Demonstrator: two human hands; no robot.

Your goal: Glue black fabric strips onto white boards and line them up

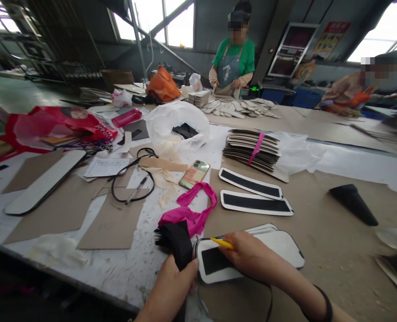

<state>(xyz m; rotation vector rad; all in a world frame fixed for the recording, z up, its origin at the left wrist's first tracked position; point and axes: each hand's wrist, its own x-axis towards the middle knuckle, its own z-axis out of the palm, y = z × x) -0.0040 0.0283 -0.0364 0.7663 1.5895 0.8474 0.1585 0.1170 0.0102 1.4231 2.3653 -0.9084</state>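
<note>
My left hand point(176, 281) is closed around a bundle of black strips point(177, 239), whose loose ends fan out above the thumb. Its fingertips are close to the left end of a white panel point(215, 278) with a black patch point(213, 260) on it. My right hand point(248, 252) grips a slim yellow pointed tool point(222, 243), its tip towards the left, over that panel. What kind of tool it is I cannot tell. More rounded white panels point(282, 246) lie stacked beneath my right wrist. Beyond them are two narrow white pieces point(257, 202) with black strips along them.
A pink cloth loop point(205, 214), a phone point(194, 174) and a black cable point(117, 197) lie ahead. A tied stack of boards point(248, 150) and a clear plastic bag point(198, 117) stand farther back. At right is a black tapered object point(352, 203). Two people work across the tables.
</note>
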